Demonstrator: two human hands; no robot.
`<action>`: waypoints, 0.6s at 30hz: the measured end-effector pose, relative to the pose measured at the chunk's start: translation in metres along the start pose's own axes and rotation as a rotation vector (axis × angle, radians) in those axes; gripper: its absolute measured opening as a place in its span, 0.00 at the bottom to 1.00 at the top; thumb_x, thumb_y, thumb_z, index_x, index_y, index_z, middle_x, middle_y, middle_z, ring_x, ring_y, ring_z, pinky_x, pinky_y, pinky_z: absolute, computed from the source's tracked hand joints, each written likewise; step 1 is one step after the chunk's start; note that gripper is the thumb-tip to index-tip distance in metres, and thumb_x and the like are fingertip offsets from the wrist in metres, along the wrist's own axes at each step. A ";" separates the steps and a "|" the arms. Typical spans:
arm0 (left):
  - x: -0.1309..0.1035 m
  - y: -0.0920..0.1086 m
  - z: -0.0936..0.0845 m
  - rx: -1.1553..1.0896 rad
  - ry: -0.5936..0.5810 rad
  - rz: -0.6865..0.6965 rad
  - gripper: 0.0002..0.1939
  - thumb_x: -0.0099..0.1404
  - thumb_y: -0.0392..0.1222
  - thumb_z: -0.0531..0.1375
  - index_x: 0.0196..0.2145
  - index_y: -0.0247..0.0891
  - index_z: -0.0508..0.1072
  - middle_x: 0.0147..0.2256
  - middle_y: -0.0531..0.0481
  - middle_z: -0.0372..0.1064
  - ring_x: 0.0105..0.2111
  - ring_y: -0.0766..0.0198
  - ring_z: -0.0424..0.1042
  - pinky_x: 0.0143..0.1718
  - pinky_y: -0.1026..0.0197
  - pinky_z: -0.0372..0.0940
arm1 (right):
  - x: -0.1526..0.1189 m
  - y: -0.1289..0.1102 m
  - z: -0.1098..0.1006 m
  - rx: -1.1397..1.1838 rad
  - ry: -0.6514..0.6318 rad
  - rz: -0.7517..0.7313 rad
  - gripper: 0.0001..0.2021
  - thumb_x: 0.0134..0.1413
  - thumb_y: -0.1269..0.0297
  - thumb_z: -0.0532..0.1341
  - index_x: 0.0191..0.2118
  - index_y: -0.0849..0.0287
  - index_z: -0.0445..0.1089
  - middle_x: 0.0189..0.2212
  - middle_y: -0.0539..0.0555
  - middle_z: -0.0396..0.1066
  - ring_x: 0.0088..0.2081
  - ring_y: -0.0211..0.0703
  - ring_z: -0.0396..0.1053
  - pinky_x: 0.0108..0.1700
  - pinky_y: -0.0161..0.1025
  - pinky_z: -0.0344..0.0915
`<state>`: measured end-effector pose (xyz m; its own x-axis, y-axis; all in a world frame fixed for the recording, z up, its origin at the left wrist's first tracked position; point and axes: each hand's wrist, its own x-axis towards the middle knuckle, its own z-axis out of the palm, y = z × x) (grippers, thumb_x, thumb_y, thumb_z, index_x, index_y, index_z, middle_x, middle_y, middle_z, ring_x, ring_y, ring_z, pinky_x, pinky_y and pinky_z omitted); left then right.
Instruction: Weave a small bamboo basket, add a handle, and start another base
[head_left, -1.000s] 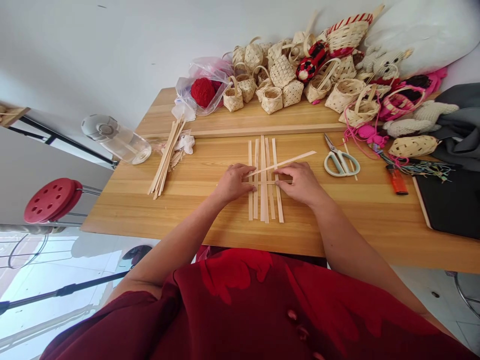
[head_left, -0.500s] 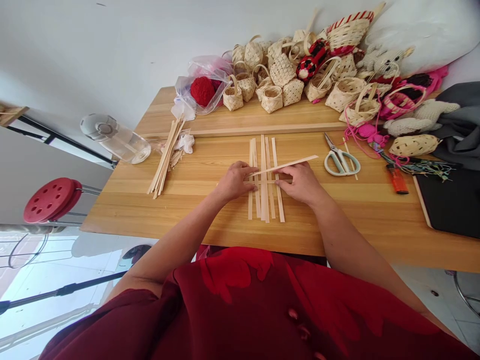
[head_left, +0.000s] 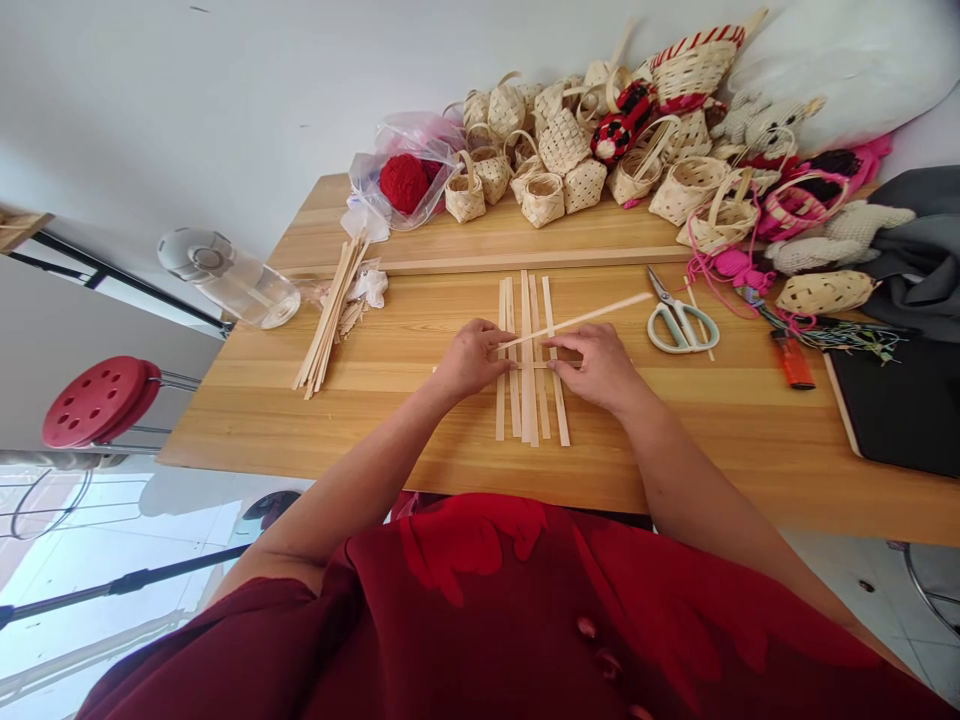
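Observation:
Several pale flat wooden strips (head_left: 528,405) lie roughly parallel on the table, pointing away from me, with a thin crosswise strip (head_left: 537,365) running over or between them. Another strip (head_left: 600,316) slants across them, its far end raised to the right. My left hand (head_left: 472,360) holds this slanted strip's left end between its fingers, thumb by the crosswise strip. My right hand (head_left: 598,366) is at the rightmost long strip, thumb and forefinger apart with their tips touching the strips. Its other fingers are curled and partly hidden.
Scissors (head_left: 681,322) lie right of my right hand, near an orange lighter (head_left: 792,360). A strip bundle (head_left: 330,315) and a clear bottle (head_left: 240,280) are at left. Small woven baskets (head_left: 543,198) and red yarn (head_left: 404,184) stand behind a raised wooden ledge (head_left: 450,264).
The slanted strip has shifted to the right and tilted up more; its far end is blurred. Both hands stay in nearly the same place.

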<state>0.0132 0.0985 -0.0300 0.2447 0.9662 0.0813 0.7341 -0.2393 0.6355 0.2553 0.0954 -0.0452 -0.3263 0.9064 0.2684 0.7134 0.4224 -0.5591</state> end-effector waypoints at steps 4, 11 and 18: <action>0.003 0.002 0.005 -0.026 0.021 0.001 0.19 0.59 0.35 0.70 0.49 0.42 0.82 0.44 0.47 0.78 0.44 0.58 0.75 0.51 0.54 0.71 | -0.001 -0.002 0.003 -0.065 0.007 -0.029 0.16 0.55 0.62 0.68 0.50 0.53 0.83 0.41 0.60 0.77 0.47 0.59 0.70 0.54 0.57 0.64; 0.006 -0.003 0.002 -0.119 0.125 -0.032 0.14 0.66 0.45 0.65 0.48 0.42 0.83 0.41 0.47 0.80 0.39 0.60 0.75 0.44 0.58 0.69 | -0.002 -0.003 0.008 -0.060 0.042 -0.030 0.16 0.55 0.61 0.68 0.49 0.55 0.83 0.41 0.60 0.76 0.48 0.59 0.68 0.54 0.55 0.63; 0.011 -0.017 -0.025 -0.062 0.159 -0.087 0.16 0.71 0.48 0.58 0.45 0.40 0.83 0.40 0.46 0.80 0.41 0.57 0.76 0.43 0.58 0.67 | 0.000 -0.003 0.008 -0.033 0.134 -0.054 0.11 0.57 0.64 0.65 0.44 0.56 0.83 0.38 0.58 0.78 0.45 0.56 0.70 0.54 0.54 0.63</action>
<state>-0.0125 0.1153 -0.0211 0.0755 0.9871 0.1409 0.7061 -0.1527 0.6915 0.2482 0.0939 -0.0492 -0.2810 0.8718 0.4012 0.7178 0.4684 -0.5152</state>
